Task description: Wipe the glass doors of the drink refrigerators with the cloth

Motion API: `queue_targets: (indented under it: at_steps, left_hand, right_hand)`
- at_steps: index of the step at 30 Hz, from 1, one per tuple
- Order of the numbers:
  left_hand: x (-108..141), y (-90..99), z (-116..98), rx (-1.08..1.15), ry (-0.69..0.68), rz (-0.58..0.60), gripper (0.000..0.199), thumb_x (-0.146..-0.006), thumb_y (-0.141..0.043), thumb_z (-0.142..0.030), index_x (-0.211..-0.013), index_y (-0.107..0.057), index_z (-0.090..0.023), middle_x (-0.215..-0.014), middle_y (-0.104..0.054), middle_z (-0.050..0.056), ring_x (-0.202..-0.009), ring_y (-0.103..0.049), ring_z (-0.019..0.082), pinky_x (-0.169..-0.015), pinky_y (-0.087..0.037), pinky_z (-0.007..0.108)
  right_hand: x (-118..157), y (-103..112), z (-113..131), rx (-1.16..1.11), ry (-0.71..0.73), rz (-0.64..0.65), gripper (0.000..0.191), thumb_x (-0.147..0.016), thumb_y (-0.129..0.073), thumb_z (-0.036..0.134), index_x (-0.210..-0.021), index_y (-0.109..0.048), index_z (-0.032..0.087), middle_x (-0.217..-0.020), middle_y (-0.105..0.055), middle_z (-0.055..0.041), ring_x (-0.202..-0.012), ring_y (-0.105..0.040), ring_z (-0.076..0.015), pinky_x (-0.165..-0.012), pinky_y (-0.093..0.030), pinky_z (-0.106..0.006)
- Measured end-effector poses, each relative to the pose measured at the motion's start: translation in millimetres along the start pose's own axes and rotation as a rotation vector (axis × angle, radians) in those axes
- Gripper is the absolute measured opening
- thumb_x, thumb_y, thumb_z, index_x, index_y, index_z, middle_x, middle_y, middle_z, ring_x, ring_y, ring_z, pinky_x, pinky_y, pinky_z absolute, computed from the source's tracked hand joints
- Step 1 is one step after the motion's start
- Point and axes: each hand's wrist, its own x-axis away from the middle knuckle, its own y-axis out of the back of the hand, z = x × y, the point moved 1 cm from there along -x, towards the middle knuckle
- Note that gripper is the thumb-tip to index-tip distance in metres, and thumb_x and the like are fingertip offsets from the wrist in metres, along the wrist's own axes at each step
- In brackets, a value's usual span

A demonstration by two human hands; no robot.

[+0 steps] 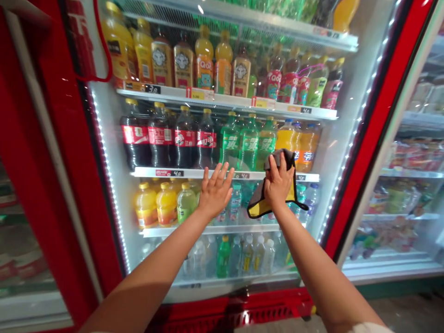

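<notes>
My left hand (215, 192) reaches forward with its fingers spread, palm toward the glass door of a drinks fridge, and holds nothing. To its right, my right hand (278, 182) holds a grey and yellow cleaning cloth (257, 200) with a black edge flat against the door. Part of the cloth lies hidden under the palm, and a small black loop sticks out at its lower right. Behind the glass, near both hands, stand green soda bottles (229, 138) and a shelf edge (194, 173) with price tags.
Cola bottles (135, 138) and yellow juice bottles (145, 206) fill the shelves on the left. The red door frame (373, 152) runs up the right side, with another fridge (398, 222) beyond it. A red grille (222, 310) lies along the bottom.
</notes>
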Motion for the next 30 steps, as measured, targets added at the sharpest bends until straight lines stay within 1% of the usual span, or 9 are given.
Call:
queue_targets:
  at_steps: [2, 5, 8, 13, 15, 18, 22, 26, 30]
  left_hand:
    - [4, -1.1, -3, 0.007, 0.013, 0.01, 0.076, -0.098, -0.054, -0.028, -0.165, -0.018, -0.022, -0.169, -0.027, 0.013, -0.159, -0.016, 0.028, -0.13, -0.003, 0.06]
    - [5, -2.0, -8, 0.017, -0.012, 0.032, 0.073, -0.099, -0.053, -0.027, -0.164, -0.021, -0.027, -0.17, -0.025, 0.011, -0.159, -0.016, 0.028, -0.13, -0.003, 0.061]
    - [-3, -3.7, -14, 0.021, -0.04, 0.031, 0.072, -0.098, -0.054, -0.026, -0.163, -0.024, -0.027, -0.17, -0.025, 0.011, -0.159, -0.015, 0.028, -0.13, -0.003, 0.061]
    - [-18, -11.8, -23, 0.021, -0.03, -0.012, 0.082, -0.096, -0.059, -0.025, -0.165, -0.016, -0.025, -0.17, -0.023, 0.013, -0.159, -0.015, 0.028, -0.129, -0.001, 0.062]
    - [-18, -16.4, -26, 0.014, -0.04, -0.04, 0.082, -0.096, -0.059, -0.026, -0.165, -0.015, -0.027, -0.17, -0.023, 0.012, -0.159, -0.015, 0.028, -0.129, 0.001, 0.061]
    - [-18, -23.6, -33, 0.019, -0.069, -0.067, 0.081, -0.096, -0.06, -0.026, -0.165, -0.016, -0.029, -0.17, -0.024, 0.011, -0.159, -0.015, 0.028, -0.129, 0.003, 0.06]
    - [-25, -32.6, -51, 0.039, -0.108, -0.087, 0.08, -0.097, -0.059, -0.027, -0.165, -0.017, -0.028, -0.169, -0.026, 0.011, -0.159, -0.016, 0.027, -0.13, 0.003, 0.058]
    - [-47, -42.1, -74, 0.043, -0.151, -0.127, 0.077, -0.098, -0.058, -0.03, -0.164, -0.018, -0.027, -0.169, -0.028, 0.01, -0.159, -0.018, 0.026, -0.13, 0.003, 0.057]
    - [-67, -52.6, -97, 0.058, -0.171, -0.13, 0.078, -0.098, -0.058, -0.03, -0.165, -0.017, -0.027, -0.169, -0.028, 0.01, -0.159, -0.019, 0.027, -0.13, 0.004, 0.058]
  right_hand:
    - [29, 4, 0, -0.026, -0.053, -0.025, 0.066, -0.096, -0.045, 0.021, -0.16, -0.036, 0.031, -0.168, -0.031, -0.0124, -0.153, -0.029, -0.0405, -0.116, -0.025, -0.076]
    - [48, 8, 16, -0.044, 0.113, 0.092, 0.063, -0.097, -0.046, 0.019, -0.158, -0.041, 0.032, -0.166, -0.036, -0.011, -0.155, -0.024, -0.0388, -0.119, -0.025, -0.072]
    - [18, 8, 23, -0.028, 0.286, 0.21, 0.056, -0.099, -0.047, 0.021, -0.154, -0.047, 0.035, -0.163, -0.043, -0.0053, -0.156, -0.024, -0.0345, -0.123, -0.025, -0.063]
    - [-44, 9, -26, 0.039, 0.154, 0.116, 0.059, -0.1, -0.045, 0.024, -0.158, -0.041, 0.034, -0.166, -0.037, -0.0056, -0.152, -0.033, -0.032, -0.124, -0.023, -0.063]
    - [-35, 12, -51, 0.067, 0.039, 0.059, 0.06, -0.1, -0.044, 0.023, -0.158, -0.039, 0.035, -0.167, -0.035, -0.0051, -0.151, -0.035, -0.0316, -0.123, -0.026, -0.064]
    - [6, 17, -72, 0.084, -0.14, -0.019, 0.063, -0.098, -0.042, 0.02, -0.159, -0.036, 0.035, -0.168, -0.031, -0.0066, -0.151, -0.036, -0.0335, -0.12, -0.029, -0.066]
    - [32, 17, -63, 0.059, -0.056, 0.046, 0.075, -0.088, -0.044, 0.009, -0.159, -0.038, 0.033, -0.169, -0.031, -0.008, -0.152, -0.032, -0.0359, -0.12, -0.029, -0.068]
    - [-13, 16, -68, 0.082, 0.059, 0.098, 0.077, -0.087, -0.045, 0.007, -0.158, -0.039, 0.035, -0.167, -0.035, -0.0038, -0.153, -0.033, -0.0315, -0.123, -0.027, -0.065]
    - [-45, 20, -110, 0.096, 0.006, 0.043, 0.068, -0.094, -0.043, 0.013, -0.158, -0.038, 0.037, -0.167, -0.034, -0.003, -0.152, -0.035, -0.0298, -0.124, -0.026, -0.063]
